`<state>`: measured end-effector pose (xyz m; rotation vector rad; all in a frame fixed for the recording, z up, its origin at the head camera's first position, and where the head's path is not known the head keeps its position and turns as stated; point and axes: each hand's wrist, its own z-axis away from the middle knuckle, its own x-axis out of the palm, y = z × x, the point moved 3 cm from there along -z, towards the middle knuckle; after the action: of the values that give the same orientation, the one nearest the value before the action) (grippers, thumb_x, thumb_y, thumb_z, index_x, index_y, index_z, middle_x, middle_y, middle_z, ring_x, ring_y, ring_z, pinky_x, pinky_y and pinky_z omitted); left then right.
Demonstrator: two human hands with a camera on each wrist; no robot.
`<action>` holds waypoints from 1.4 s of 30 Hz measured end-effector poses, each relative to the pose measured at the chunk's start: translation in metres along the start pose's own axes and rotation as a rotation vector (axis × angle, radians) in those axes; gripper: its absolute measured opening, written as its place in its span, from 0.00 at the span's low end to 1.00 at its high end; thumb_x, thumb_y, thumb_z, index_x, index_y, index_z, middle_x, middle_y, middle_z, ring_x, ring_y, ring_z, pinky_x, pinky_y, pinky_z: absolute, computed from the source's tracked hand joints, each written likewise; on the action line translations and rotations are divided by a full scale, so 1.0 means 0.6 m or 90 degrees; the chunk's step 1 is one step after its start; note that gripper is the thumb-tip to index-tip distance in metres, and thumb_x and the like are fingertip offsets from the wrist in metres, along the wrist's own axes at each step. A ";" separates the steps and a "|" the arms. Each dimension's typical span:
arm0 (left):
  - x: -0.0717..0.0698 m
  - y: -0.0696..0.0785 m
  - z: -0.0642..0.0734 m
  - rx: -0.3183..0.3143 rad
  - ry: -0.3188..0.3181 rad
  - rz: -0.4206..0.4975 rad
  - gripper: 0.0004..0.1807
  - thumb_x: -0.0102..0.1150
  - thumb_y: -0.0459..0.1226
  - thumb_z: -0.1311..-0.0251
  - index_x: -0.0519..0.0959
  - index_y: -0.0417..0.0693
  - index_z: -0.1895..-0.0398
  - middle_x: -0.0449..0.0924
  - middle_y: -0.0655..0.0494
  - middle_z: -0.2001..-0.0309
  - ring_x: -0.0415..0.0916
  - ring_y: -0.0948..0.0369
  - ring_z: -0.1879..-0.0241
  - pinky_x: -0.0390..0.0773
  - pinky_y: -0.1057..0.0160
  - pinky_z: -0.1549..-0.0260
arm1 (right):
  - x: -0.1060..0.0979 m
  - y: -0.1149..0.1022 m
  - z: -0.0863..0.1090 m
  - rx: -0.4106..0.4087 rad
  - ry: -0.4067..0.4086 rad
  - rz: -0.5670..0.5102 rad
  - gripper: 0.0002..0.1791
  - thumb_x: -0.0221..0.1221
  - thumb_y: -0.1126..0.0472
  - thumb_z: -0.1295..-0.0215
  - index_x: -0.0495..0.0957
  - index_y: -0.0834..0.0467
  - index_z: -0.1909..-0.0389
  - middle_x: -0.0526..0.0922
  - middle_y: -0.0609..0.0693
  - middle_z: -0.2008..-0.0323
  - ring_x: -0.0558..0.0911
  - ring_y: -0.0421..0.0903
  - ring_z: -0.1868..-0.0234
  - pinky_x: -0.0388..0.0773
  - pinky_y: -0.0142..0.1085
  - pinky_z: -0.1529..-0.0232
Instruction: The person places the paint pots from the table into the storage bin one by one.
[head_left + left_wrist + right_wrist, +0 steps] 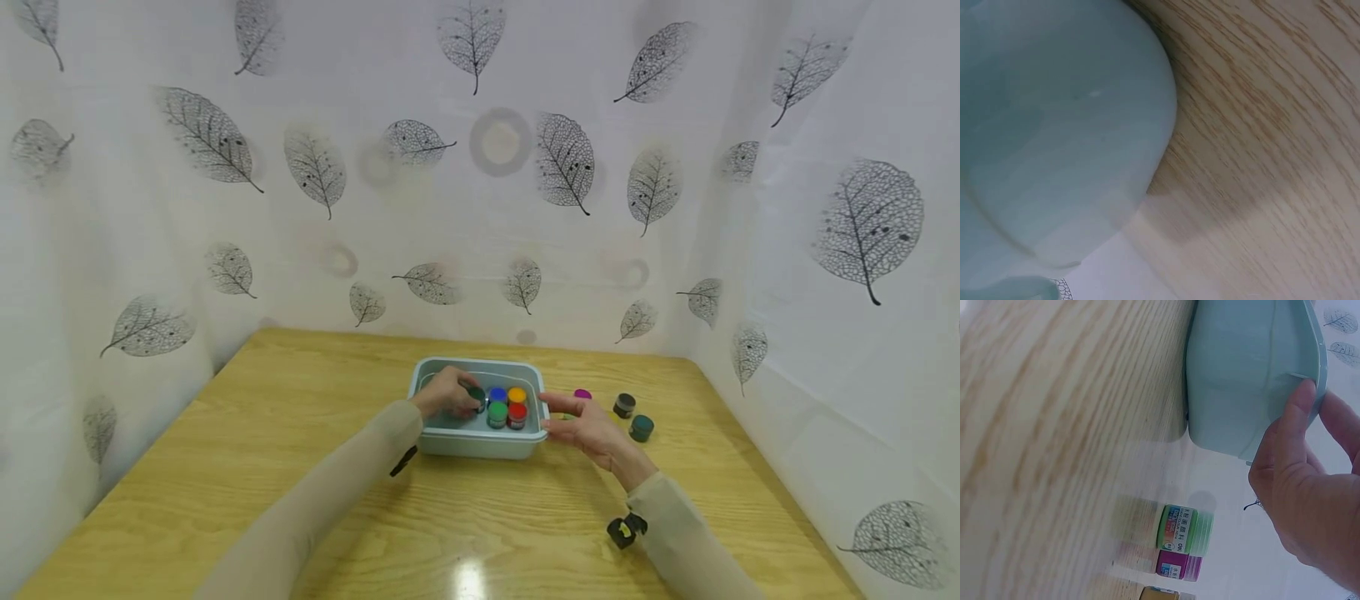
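A pale blue-green plastic basin (480, 450) stands on the table. Inside it, my left hand (447, 392) pinches a dark green paint jar (477, 395). Beside that jar stand a blue jar (498, 395), an orange jar (517, 395), a green jar (497, 415) and a red jar (517, 416). My right hand (592, 429) holds the basin's right rim, its fingers and thumb on either side of the edge in the right wrist view. The left wrist view has only the basin's outer wall (1072, 125) and the table; the left hand is out of that picture.
To the right of the basin are a magenta jar (582, 394), a light green jar (1177, 529), a dark jar (624, 406) and a teal jar (642, 428). A leaf-print curtain (420, 200) hangs behind and along both sides of the wooden table (300, 400).
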<state>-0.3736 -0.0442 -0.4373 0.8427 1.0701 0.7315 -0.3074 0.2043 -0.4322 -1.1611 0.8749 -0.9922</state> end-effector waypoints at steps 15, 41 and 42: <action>0.006 0.001 -0.003 0.013 0.023 0.033 0.21 0.65 0.22 0.46 0.77 0.29 0.47 0.78 0.35 0.50 0.86 0.48 0.62 0.87 0.60 0.61 | -0.003 0.001 0.003 -0.009 -0.008 -0.010 0.34 0.62 0.68 0.35 0.62 0.66 0.29 0.60 0.69 0.31 0.81 0.51 0.46 0.82 0.41 0.45; -0.016 0.003 0.008 0.055 0.099 -0.018 0.13 0.69 0.29 0.48 0.83 0.36 0.58 0.85 0.46 0.67 0.83 0.55 0.70 0.86 0.60 0.71 | 0.001 0.006 -0.001 0.001 0.013 -0.009 0.33 0.63 0.69 0.37 0.65 0.63 0.30 0.60 0.67 0.30 0.80 0.52 0.44 0.83 0.39 0.47; -0.017 0.003 0.008 0.058 0.101 -0.024 0.13 0.70 0.30 0.49 0.83 0.37 0.58 0.85 0.47 0.68 0.82 0.55 0.70 0.85 0.61 0.73 | 0.002 0.006 -0.001 -0.002 0.011 -0.008 0.33 0.62 0.69 0.36 0.65 0.64 0.30 0.60 0.68 0.30 0.80 0.53 0.44 0.83 0.39 0.47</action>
<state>-0.3723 -0.0530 -0.4298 0.8494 1.2663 0.7312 -0.3071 0.2034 -0.4357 -1.1631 0.8836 -1.0120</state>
